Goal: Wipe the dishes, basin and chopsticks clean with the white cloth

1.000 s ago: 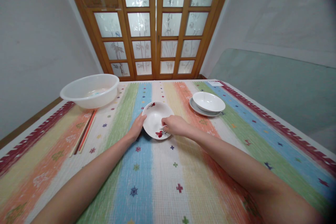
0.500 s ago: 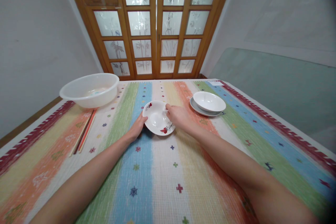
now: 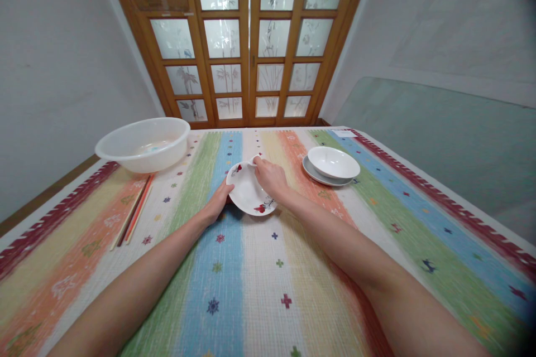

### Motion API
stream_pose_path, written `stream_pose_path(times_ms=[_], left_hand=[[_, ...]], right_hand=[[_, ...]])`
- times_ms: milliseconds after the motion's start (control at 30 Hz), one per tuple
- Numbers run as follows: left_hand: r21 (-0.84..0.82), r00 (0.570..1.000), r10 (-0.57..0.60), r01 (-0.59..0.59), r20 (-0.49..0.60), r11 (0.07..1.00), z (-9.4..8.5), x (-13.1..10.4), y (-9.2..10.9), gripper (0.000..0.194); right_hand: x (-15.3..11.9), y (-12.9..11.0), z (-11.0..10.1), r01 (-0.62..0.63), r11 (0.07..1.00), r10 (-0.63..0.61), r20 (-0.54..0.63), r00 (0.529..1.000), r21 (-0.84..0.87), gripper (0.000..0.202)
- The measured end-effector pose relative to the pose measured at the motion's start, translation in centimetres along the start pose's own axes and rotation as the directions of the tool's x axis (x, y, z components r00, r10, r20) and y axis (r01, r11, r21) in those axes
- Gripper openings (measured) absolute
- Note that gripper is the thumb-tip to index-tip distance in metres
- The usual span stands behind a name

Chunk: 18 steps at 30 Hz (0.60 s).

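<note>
A white bowl (image 3: 248, 192) with red flower decorations is held up at the middle of the table, tilted toward me. My left hand (image 3: 218, 201) grips its left rim, thumb on the inside edge and fingers beneath. My right hand (image 3: 270, 175) is closed at the bowl's upper right rim, reaching across the inside. A small white piece (image 3: 253, 159) shows at its fingertips; whether it is tissue, cloth or something else, I cannot tell. The right hand covers part of the bowl's inner wall.
A large translucent basin (image 3: 142, 145) stands at the back left. Several chopsticks (image 3: 133, 212) lie in front of it. To the right, a white bowl (image 3: 334, 162) sits on a plate (image 3: 312, 173). A striped cloth (image 3: 259, 284) covers the table.
My right hand has moved left and slightly away from me along the bowl's rim, bringing the white piece with it. The bowl has shifted very slightly left in my left hand.
</note>
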State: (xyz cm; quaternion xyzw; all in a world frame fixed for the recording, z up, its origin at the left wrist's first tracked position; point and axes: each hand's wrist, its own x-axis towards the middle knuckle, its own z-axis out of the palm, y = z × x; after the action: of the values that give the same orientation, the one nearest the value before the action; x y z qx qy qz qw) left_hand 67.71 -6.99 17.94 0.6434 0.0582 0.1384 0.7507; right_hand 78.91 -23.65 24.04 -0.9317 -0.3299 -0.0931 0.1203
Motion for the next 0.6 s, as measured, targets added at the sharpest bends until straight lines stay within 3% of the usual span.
stream_pose_path(times_ms=[133,267,467,600], left_hand=[[-0.017,0.997,-0.062,0.063,0.043,0.998,-0.3,0.2,-0.4,0.063],[-0.021,0.998,0.002,0.000,0.065,1.000,-0.5,0.6,-0.7,0.062],[-0.033,0.999,0.030,-0.030,0.021,0.999,-0.4,0.7,-0.6,0.060],[-0.017,0.998,0.027,-0.027,-0.051,0.999,-0.3,0.5,-0.5,0.051]], right_hand=[[0.4,-0.7,1.5,0.052,0.985,-0.042,-0.068,0.997,0.163,0.026],[0.7,-1.2,2.8,0.147,0.912,-0.100,-0.141,0.985,0.383,0.022],[1.1,-2.0,3.8,0.317,0.641,-0.293,-0.159,0.943,0.699,0.013],[0.5,-2.8,3.5,0.337,0.472,-0.431,-0.120,0.894,0.814,0.009]])
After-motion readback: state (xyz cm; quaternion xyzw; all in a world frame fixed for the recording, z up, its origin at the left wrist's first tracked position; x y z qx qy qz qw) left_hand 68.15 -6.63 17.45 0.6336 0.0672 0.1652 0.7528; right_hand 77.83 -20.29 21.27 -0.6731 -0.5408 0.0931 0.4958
